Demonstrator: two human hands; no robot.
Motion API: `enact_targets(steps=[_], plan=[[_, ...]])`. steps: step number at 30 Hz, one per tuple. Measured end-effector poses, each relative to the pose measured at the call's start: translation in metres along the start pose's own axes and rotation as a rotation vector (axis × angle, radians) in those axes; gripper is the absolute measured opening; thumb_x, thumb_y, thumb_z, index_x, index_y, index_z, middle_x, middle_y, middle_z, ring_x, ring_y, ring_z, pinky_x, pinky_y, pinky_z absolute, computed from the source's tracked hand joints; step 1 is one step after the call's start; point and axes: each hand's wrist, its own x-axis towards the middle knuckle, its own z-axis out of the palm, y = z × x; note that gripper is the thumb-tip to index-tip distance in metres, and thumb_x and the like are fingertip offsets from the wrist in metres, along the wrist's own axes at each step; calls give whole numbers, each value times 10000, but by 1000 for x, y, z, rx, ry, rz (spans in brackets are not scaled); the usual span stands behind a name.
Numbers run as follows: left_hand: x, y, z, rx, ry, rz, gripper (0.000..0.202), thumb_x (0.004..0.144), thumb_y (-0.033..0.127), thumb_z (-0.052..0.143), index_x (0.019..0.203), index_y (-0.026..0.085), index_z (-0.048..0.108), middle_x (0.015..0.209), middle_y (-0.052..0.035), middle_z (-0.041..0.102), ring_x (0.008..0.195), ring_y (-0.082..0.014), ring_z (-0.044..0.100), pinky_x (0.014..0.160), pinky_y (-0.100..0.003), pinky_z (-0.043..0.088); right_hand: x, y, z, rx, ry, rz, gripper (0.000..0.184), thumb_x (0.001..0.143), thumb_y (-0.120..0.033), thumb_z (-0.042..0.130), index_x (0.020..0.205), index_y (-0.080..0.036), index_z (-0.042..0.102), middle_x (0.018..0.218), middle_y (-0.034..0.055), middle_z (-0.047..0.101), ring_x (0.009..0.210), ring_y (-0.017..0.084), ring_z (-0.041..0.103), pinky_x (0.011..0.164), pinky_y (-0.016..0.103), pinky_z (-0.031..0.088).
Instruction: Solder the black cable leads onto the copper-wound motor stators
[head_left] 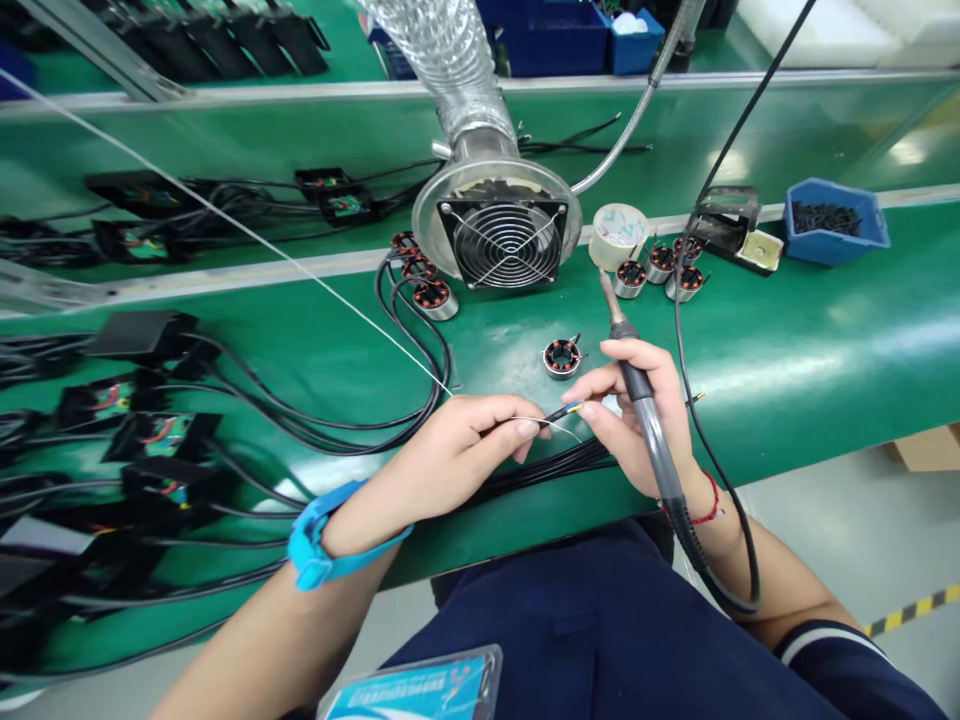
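My left hand [480, 440] pinches a black cable [555, 414] near its end, along with a thin strand of solder wire [566, 432]. Blue and yellow wires show at the cable's tip. My right hand [637, 410] is closed around a soldering iron [646, 410], its tip pointing up and away from me. The right thumb and forefinger are at the coloured wire ends, seemingly touching them. Just beyond the hands, a motor stator [562, 358] with copper windings lies on the green bench. Several black cables [555, 465] run beneath my hands.
A fume extractor fan [506, 243] stands ahead. Beside it are a tape roll [619, 235], more stators [661, 264], a soldering iron stand [739, 228] and a blue bin [836, 225]. Black housings with cables [142, 340] crowd the left. The iron's cord [694, 370] hangs at right.
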Motion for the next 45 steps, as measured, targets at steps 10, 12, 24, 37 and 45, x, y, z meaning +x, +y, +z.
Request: enact_targets(steps=[10,12,24,37,45], plan=[[4,-2,6,-165,222,56,245,981,293,596,862,184,780,810,-45,755,754,-154,684,727,-256,535,0,2,-1,183,-65,163,424,950,-238,671,1290,-295,426,871,-53,669,722,104,687,686,260,583],[6,-1,10,-151,283,8,277,983,296,584,823,180,778,757,-35,736,726,-150,670,706,-257,525,-1,4,1,118,-38,140,467,938,-219,666,1318,-305,408,914,-47,665,730,103,686,691,266,597],[11,4,22,27,242,26,370,976,290,531,652,164,656,657,-14,640,634,-127,582,621,-249,432,-4,0,6,-168,73,-109,486,955,-143,628,1361,-324,433,971,-28,650,770,112,676,672,264,616],[11,3,20,38,230,101,264,977,254,569,800,183,752,863,-29,758,867,-166,661,850,-297,480,0,-2,6,-309,39,-225,500,938,-87,620,1354,-327,481,932,-31,656,761,138,673,715,328,611],[8,3,18,-550,-49,-80,314,967,473,646,847,184,633,764,-29,655,713,-147,588,683,-277,507,0,-1,18,-251,82,-327,511,899,-75,630,1315,-347,510,911,-25,673,815,178,662,858,425,584]])
